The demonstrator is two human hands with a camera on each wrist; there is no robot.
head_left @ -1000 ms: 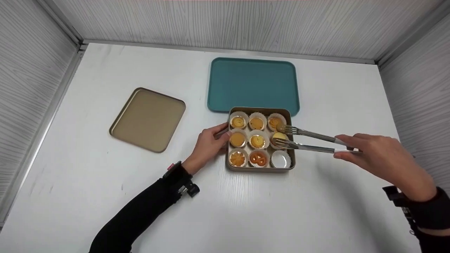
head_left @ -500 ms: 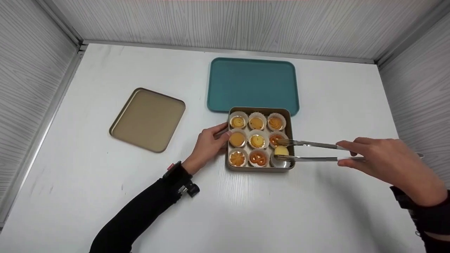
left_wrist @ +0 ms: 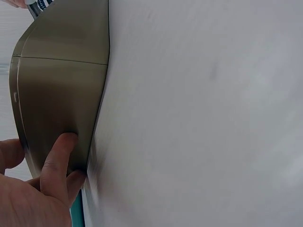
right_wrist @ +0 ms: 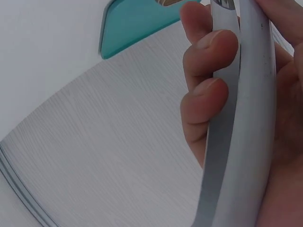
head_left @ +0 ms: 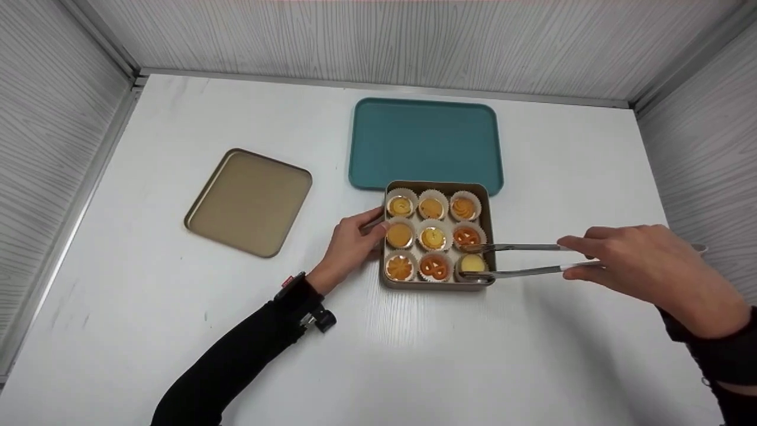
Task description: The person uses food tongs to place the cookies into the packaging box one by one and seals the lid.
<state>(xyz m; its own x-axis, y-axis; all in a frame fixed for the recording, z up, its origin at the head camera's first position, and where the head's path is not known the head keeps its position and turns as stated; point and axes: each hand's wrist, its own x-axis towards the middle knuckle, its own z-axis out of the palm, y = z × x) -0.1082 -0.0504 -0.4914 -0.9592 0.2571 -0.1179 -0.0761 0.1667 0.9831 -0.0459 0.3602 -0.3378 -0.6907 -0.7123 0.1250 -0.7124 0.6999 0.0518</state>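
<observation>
A square gold-brown tin [head_left: 437,285] holds rows of small round cookies in white paper cups. My left hand [head_left: 349,244] holds the tin's left wall, its thumb at the rim and its fingertips [left_wrist: 68,138] against the outer side. Metal serving tongs [head_left: 529,272] with fork-like ends are gripped in my right hand [head_left: 644,269]; curled fingers [right_wrist: 210,52] wrap the pale handle in the right wrist view. Inside the tin, the tong ends lie either side of a pale yellow cookie [head_left: 472,264] in the front right cup. Whether they touch it, I cannot tell. Behind that cup is a pretzel-shaped cookie [head_left: 467,236].
A teal tray [head_left: 426,145] lies behind the tin, whose back edge overlaps the tray's front edge in the head view. To the left, a gold-brown lid [head_left: 251,204] lies flat on the white table [head_left: 414,355]. Grey wood-grain panels [head_left: 384,41] enclose the back and sides.
The tongs and my right hand have come toward the front of the tin. The pale yellow cookie has gone from above the middle right cup into the front right cup. My left hand stays put.
</observation>
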